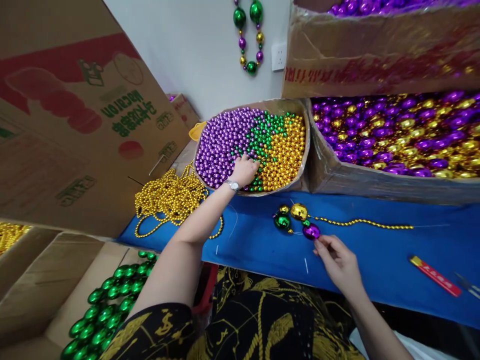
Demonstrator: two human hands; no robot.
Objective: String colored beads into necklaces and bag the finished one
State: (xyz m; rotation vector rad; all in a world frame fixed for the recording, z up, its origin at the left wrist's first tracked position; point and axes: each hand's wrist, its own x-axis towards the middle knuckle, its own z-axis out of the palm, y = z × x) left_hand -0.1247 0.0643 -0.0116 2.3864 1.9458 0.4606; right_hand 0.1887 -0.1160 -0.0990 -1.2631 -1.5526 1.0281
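My left hand reaches into a shallow cardboard tray of small purple, green and gold beads, its fingers curled down among the beads; what they pinch is hidden. A watch sits on that wrist. My right hand rests on the blue table cover, fingertips pinched at the purple end bead of a half-strung strand. That strand has a large gold bead, a green bead and a thin string of small gold beads trailing right.
A pile of gold bead strings lies left of the tray. A box of large purple and gold beads stands at the right, another box above it. Large green beads fill a box at lower left. A red lighter lies at the right.
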